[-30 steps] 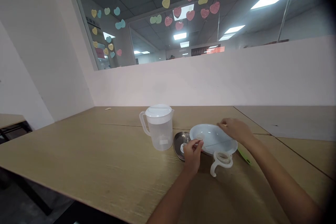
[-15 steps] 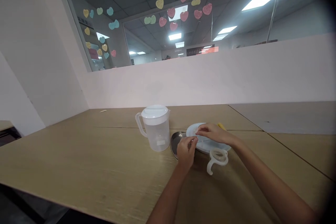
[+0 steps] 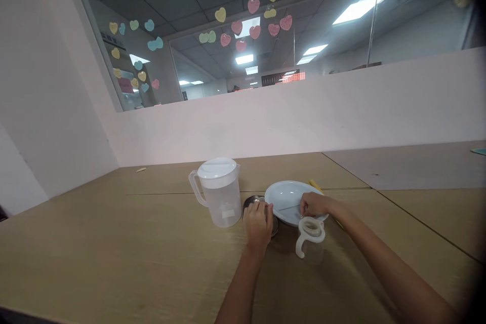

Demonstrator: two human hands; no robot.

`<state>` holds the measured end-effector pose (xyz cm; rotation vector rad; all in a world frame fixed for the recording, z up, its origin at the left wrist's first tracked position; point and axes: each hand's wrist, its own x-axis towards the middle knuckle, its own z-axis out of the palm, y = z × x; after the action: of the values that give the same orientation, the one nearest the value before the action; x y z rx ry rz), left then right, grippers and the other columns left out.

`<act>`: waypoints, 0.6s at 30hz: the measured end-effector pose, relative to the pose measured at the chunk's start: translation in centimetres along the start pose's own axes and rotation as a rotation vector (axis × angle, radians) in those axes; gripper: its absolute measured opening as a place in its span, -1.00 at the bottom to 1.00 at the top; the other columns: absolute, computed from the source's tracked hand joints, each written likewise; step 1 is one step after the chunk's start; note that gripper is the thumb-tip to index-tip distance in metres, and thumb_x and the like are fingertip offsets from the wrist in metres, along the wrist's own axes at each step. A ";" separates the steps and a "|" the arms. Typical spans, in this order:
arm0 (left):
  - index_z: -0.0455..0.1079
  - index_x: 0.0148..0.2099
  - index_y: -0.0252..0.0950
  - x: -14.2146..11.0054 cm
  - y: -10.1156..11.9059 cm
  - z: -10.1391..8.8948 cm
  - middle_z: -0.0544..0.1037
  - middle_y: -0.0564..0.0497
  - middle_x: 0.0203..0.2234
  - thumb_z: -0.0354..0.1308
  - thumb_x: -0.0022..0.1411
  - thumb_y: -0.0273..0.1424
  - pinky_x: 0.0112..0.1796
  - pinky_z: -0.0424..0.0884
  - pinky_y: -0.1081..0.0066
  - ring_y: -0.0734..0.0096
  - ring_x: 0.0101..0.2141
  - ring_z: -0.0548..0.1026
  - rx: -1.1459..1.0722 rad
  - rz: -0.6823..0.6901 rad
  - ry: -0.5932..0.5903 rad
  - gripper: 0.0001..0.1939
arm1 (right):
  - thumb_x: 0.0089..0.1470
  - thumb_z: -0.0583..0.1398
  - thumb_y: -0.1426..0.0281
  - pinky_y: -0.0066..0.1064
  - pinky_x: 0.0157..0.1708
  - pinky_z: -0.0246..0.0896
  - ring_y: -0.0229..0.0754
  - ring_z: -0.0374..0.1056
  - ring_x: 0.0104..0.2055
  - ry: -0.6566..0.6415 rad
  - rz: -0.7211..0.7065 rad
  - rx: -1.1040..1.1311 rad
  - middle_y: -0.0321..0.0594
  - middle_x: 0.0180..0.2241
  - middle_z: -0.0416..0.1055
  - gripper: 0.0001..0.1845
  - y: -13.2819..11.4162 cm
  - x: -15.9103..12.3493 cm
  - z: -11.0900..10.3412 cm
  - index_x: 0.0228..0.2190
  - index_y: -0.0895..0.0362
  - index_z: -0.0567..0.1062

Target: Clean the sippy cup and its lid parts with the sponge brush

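Over the round metal bowl (image 3: 274, 229), my left hand (image 3: 258, 221) has its fingers curled together and hides most of the bowl. Whatever it may hold is out of sight. My right hand (image 3: 314, 204) reaches down into the right side of a white oval dish (image 3: 283, 193), its fingers bent and pressed together. Its fingertips are hard to see, and I cannot make out what is between them. Just in front of the dish stands a clear cup (image 3: 313, 250). A whitish ring-shaped strainer with a hooked handle (image 3: 311, 229) rests on top of it.
A translucent lidded pitcher (image 3: 225, 202) stands left of the bowl, its handle to the left. Behind the dish a yellow handle (image 3: 314, 185) sticks out. The wooden table (image 3: 152, 253) runs back to a white wall (image 3: 197, 136) below a window.
My hands, close together over the dish before, are now apart. The left has moved over the metal bowl, and the right has gone down into the dish. The camera view has shifted slightly.
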<state>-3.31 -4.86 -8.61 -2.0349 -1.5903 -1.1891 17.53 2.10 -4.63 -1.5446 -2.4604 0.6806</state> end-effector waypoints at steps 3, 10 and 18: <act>0.36 -0.36 -0.25 0.1 -0.2 -0.1 0.49 0.01 -0.45 -0.10 0.31 -0.33 -0.34 0.21 0.40 0.35 -0.37 0.42 -0.015 -0.071 -0.004 -0.73 | -0.30 0.20 0.41 -0.49 -0.47 0.15 -0.24 0.32 -0.49 -0.024 -0.040 0.106 -0.25 -0.59 0.46 -0.86 0.2 0.2 0.3 -0.60 0.15 0.57; 0.35 -0.39 -0.27 0.2 -1.1 0.5 0.47 0.00 -0.47 -0.07 0.28 -0.36 -0.33 0.22 0.42 0.35 -0.35 0.41 -0.016 -0.206 -0.069 -0.76 | -0.02 0.09 0.15 -0.46 -0.40 0.26 -0.27 0.34 -0.44 0.284 -0.106 0.543 -0.21 -0.48 0.43 -0.60 -2.1 -2.2 -3.6 -0.30 0.20 0.49; 0.40 -0.32 -0.30 -0.4 -1.9 1.3 0.49 -0.06 -0.38 0.03 0.07 -0.55 -0.25 0.27 0.35 0.26 -0.26 0.41 -0.036 -0.234 -0.153 -0.85 | -0.05 0.17 0.16 -0.45 -0.46 0.30 -0.27 0.37 -0.48 0.113 -0.171 0.621 -0.24 -0.48 0.40 -0.67 -6.8 -6.5 -5.5 -0.34 0.17 0.48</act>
<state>-4.52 -3.62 -10.15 -2.0493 -1.9375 -1.1697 16.94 -4.49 3.96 -1.0856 -1.9892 1.1452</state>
